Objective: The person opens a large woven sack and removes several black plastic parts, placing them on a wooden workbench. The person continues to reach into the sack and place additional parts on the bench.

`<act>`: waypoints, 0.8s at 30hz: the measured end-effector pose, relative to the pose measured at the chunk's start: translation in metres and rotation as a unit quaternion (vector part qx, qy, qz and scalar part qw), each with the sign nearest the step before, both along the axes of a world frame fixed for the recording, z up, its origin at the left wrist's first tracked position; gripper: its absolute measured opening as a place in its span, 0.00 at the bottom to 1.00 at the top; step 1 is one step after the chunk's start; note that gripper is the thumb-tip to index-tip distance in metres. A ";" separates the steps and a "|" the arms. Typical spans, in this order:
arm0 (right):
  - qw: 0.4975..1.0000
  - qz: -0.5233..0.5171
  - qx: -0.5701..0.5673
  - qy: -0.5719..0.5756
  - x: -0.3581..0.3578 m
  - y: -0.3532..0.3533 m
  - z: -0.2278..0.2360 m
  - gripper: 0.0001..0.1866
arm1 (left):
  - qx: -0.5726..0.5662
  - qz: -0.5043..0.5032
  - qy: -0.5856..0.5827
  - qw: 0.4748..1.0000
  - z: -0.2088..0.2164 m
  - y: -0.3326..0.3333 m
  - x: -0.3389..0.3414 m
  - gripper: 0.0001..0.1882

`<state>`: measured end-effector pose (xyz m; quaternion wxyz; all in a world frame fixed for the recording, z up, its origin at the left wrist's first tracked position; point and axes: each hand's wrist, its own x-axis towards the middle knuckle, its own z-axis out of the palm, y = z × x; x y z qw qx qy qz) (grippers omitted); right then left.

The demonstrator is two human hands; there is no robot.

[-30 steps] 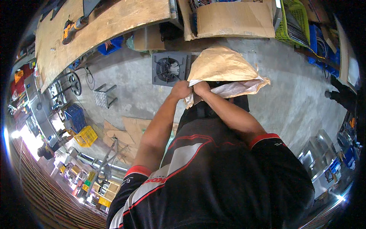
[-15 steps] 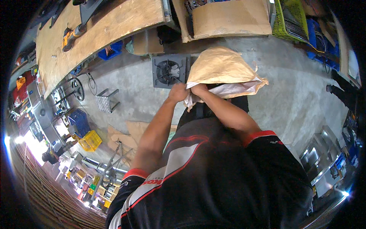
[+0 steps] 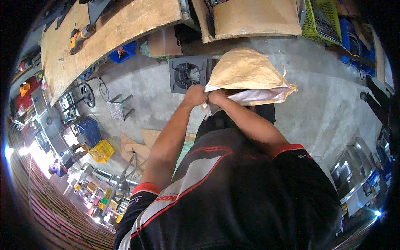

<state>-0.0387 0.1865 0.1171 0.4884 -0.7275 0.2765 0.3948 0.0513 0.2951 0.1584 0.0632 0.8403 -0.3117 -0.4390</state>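
Observation:
A tan sack [image 3: 243, 68] with a whitish lining hangs in front of me, its mouth gaping toward my body. My left hand [image 3: 195, 96] is closed on the left corner of the mouth. Right beside it, my right hand [image 3: 216, 97] is closed at the same corner, gripping the sack's edge; its fingertips are partly hidden by the fabric. Both hands nearly touch. Inside the sack it is dark, and what it contains cannot be made out. On the floor just beyond my left hand lies a dark square fan-like unit [image 3: 187, 75].
A wooden workbench [image 3: 125, 25] with an orange-black cordless drill [image 3: 80, 38] stands at the far left. Ahead are a large cardboard box [image 3: 258, 18] and a yellow-green crate [image 3: 321, 23]. A small metal step stool [image 3: 118, 108] stands on the floor at left.
Both hands stay at the sack's left corner, with the right hand shifted slightly. The whole view has moved a little, and the sack's top sits slightly higher in it.

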 end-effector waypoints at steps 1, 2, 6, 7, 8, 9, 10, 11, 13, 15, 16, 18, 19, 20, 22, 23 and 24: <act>1.000 -0.001 -0.001 0.006 0.007 -0.003 0.004 0.24 | -0.002 -0.016 -0.007 1.000 0.000 -0.001 0.003 0.18; 1.000 -0.003 -0.001 0.013 0.014 -0.008 0.009 0.24 | -0.004 -0.033 -0.015 0.999 0.001 -0.002 0.004 0.18; 0.998 -0.011 0.042 -0.039 0.001 0.005 0.010 0.23 | -0.023 -0.047 -0.008 0.999 -0.008 0.005 0.014 0.17; 0.997 -0.015 0.064 -0.032 -0.005 0.007 0.012 0.22 | -0.029 -0.047 0.000 0.998 -0.003 0.004 0.011 0.17; 0.999 0.009 0.038 -0.037 -0.019 0.021 -0.009 0.23 | -0.015 -0.034 0.012 0.999 0.001 0.002 0.009 0.17; 0.997 0.018 0.020 -0.070 -0.015 0.019 -0.009 0.22 | -0.013 -0.036 0.007 0.999 0.001 0.002 0.010 0.17; 0.994 0.026 0.002 -0.103 -0.009 0.016 -0.010 0.22 | -0.011 -0.039 0.003 0.999 0.002 0.001 0.012 0.17; 0.990 0.035 -0.017 -0.136 -0.005 0.013 -0.010 0.21 | -0.009 -0.042 -0.002 0.999 0.002 0.000 0.013 0.18; 0.999 0.003 -0.012 -0.050 0.003 0.004 -0.010 0.21 | -0.008 -0.024 0.003 1.000 0.008 -0.004 0.020 0.18; 0.999 0.037 0.003 -0.033 0.008 0.002 -0.011 0.22 | 0.004 -0.044 -0.012 0.999 0.010 -0.005 0.020 0.17; 0.976 -0.180 0.118 -0.035 -0.007 0.013 -0.004 0.24 | 0.005 -0.039 -0.014 0.999 0.008 -0.003 0.019 0.17; 0.999 0.030 0.008 -0.040 -0.039 0.043 -0.059 0.22 | 0.024 -0.037 0.003 0.999 0.010 -0.004 0.022 0.17; 0.983 0.184 0.001 -0.026 -0.042 0.042 -0.067 0.21 | 0.033 -0.035 0.013 0.999 0.007 -0.001 0.020 0.16; 0.992 0.120 0.045 0.001 -0.018 0.026 -0.026 0.18 | 0.043 -0.034 0.014 0.998 0.001 0.003 0.018 0.16; 0.990 0.009 0.143 0.018 -0.014 0.010 -0.042 0.15 | 0.026 -0.021 -0.026 0.999 0.006 0.001 0.019 0.16; 0.981 -0.036 0.189 -0.007 0.004 -0.012 -0.010 0.14 | 0.019 -0.022 -0.045 0.999 0.004 0.002 0.020 0.15; 0.955 -0.149 0.258 0.001 0.004 -0.023 0.000 0.10 | 0.023 0.005 -0.050 0.999 0.011 -0.002 0.021 0.14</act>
